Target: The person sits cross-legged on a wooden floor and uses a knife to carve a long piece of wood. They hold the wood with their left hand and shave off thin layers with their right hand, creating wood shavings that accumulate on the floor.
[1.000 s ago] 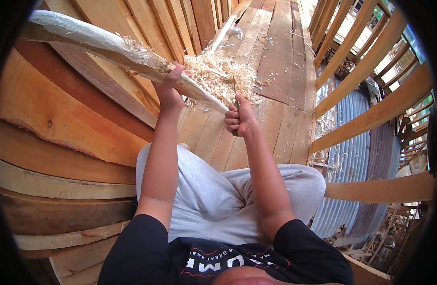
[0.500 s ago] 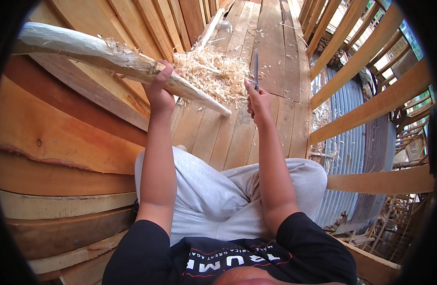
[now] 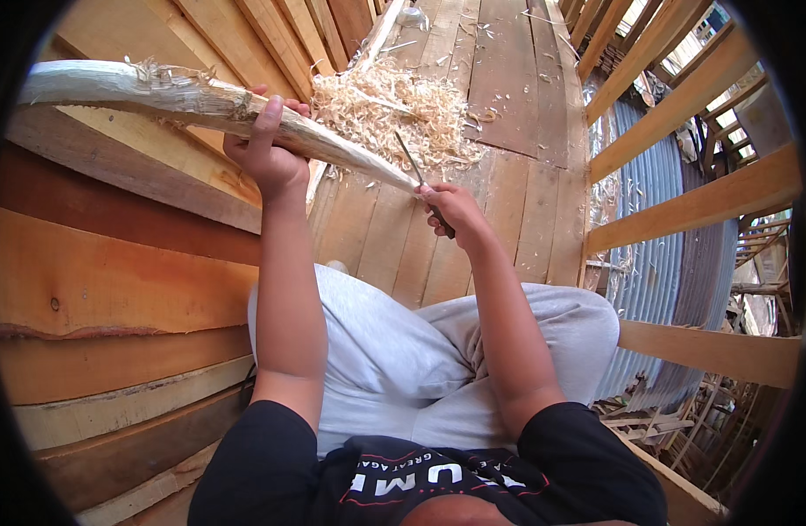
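Observation:
A long, slightly curved wooden pole point(image 3: 188, 98) slants from the upper left toward the middle, its bark stripped and curled shavings clinging along its upper side. My left hand point(image 3: 270, 147) is wrapped round the pole, thumb on top. Closed on the dark handle of a knife point(image 3: 410, 158), my right hand point(image 3: 454, 210) is at the pole's tapered right end. The blade points up and to the left, close beside that end; whether it touches the wood I cannot tell.
Pale wood shavings point(image 3: 394, 114) lie heaped on the plank floor point(image 3: 526, 202) beyond the pole. Stacked boards point(image 3: 122, 272) line the left side. Slatted wooden railing point(image 3: 697, 210) runs along the right, with corrugated metal sheets point(image 3: 644, 263) below it. A clear plastic thing point(image 3: 412, 17) sits far back.
My right hand has brought the knife left and down to the pole's end, tilting the blade leftward. My left hand and the pole have shifted a little to the left.

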{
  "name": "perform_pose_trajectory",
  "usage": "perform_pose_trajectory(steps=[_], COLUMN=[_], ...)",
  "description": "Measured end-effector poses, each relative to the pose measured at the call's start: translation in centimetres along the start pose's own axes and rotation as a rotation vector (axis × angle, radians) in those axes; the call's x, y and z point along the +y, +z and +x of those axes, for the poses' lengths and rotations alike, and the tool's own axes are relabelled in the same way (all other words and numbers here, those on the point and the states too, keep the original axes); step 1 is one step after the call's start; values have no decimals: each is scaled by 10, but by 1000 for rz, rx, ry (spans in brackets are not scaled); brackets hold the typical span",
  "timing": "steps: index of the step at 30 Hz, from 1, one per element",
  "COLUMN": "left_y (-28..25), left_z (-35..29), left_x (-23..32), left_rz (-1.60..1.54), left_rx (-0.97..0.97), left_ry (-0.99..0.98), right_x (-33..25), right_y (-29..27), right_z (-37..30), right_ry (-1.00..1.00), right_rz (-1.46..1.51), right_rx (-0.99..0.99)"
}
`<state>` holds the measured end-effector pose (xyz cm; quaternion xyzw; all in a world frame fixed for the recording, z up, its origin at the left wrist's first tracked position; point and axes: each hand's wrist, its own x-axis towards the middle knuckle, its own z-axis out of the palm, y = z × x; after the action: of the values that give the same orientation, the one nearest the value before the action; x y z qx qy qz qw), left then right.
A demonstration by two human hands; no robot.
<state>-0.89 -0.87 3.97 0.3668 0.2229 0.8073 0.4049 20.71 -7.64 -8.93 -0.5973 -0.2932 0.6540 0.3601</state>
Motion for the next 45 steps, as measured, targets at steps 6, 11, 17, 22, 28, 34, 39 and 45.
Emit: perform_pose_trajectory(steps=[6,11,17,22,28,34,39,45], left_y=[16,22,14,18,18,19,20,7], left_z=[3,-10,-2,-1,0,5,2,6], left_x=[4,-1,-5,-3,-7,12,12,5], left_rz=[159,200,237,353,366,261,213,154], left_rx=[34,66,160,192,-16,-144,-100,-149], left_ry=[-111,-19,-51,-23,34,-169,-120,-111], right_x=[38,6,29,18,19,22,17,35], right_y=[24,69,60,61,61,31,39,22], right_z=[22,2,20,7,-7,17,13,39], right_ry=[305,-163,-173,-167,-352,-4,-231,-416], right_rz=[-133,-339,-429,-462,-344,-117,-133,-234], right_rx=[188,267,302,275,204,220,104,277])
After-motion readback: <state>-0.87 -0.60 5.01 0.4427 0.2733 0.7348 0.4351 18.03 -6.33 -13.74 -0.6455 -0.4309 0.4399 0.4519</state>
